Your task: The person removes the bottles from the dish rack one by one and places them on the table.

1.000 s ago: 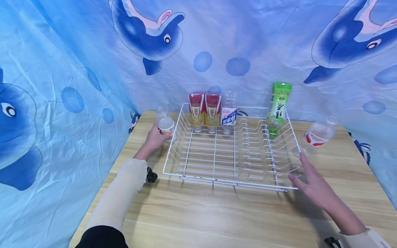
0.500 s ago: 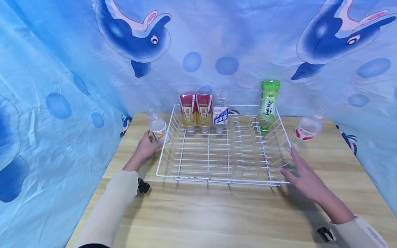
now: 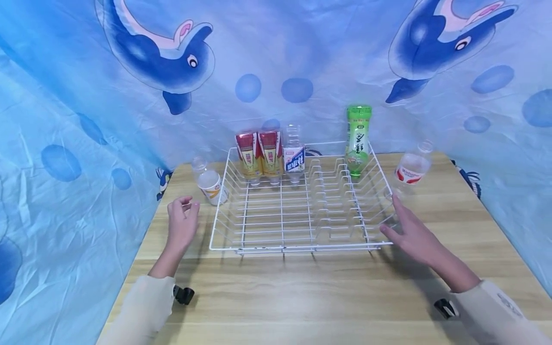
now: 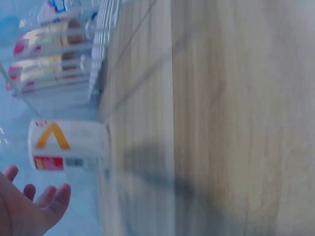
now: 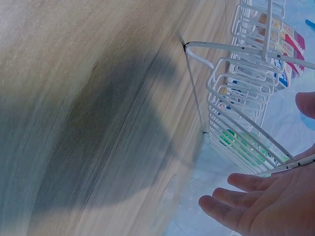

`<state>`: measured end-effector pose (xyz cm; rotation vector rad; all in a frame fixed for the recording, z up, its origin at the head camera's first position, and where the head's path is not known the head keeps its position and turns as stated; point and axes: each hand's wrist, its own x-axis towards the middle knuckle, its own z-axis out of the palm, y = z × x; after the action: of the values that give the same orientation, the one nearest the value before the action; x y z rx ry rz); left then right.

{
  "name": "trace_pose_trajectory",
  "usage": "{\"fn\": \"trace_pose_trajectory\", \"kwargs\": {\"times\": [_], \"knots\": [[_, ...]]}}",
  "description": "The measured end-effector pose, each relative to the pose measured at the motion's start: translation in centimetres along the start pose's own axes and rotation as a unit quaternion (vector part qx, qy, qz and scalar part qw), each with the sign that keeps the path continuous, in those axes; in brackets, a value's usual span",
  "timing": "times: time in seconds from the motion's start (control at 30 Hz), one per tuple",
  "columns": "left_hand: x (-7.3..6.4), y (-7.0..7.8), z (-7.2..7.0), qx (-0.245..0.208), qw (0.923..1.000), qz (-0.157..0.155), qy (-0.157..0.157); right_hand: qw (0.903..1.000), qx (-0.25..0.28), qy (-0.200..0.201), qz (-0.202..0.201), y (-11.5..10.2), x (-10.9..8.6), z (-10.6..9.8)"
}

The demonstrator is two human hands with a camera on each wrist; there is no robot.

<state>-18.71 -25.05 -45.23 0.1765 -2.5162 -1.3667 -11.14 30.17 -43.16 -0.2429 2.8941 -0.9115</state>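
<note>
Left hand (image 3: 182, 224): I've let go; loosely curled, empty.
Bottle (image 3: 210, 185): now stands free on desk (image 3: 276, 302), left of rack (image 3: 276, 248).
Right hand (image 3: 413, 235): my straight fingers touch rack's right rim.

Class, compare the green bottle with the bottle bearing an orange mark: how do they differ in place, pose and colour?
Place: the green bottle is in the wire rack; the orange-marked bottle stands outside it on the table.
Pose: the green bottle is upside down; the orange-marked bottle is upright.
Colour: the green bottle is mostly green; the orange-marked bottle is clear with a white label.
Shared: both carry printing.
</note>
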Motion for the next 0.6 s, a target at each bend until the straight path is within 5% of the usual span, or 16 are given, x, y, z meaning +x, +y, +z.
{"fn": "trace_pose_trajectory", "kwargs": {"times": [0.13,0.33,0.47,0.6], "knots": [[-1.2,1.6,0.0,-0.002,0.9972,0.075,-0.001,1.0,0.0,-0.008,-0.001,-0.2,0.3,-0.2],[-2.0,3.6,0.5,0.012,0.9832,0.179,-0.034,1.0,-0.002,-0.009,-0.003,-0.1,0.4,-0.1],[-2.4,4.3,0.8,0.057,0.9734,0.209,-0.075,1.0,-0.005,-0.007,-0.004,0.1,0.4,-0.1],[-3.0,4.9,1.1,0.115,0.9643,0.208,-0.117,1.0,-0.007,-0.007,0.002,0.2,0.2,0.0]]}}
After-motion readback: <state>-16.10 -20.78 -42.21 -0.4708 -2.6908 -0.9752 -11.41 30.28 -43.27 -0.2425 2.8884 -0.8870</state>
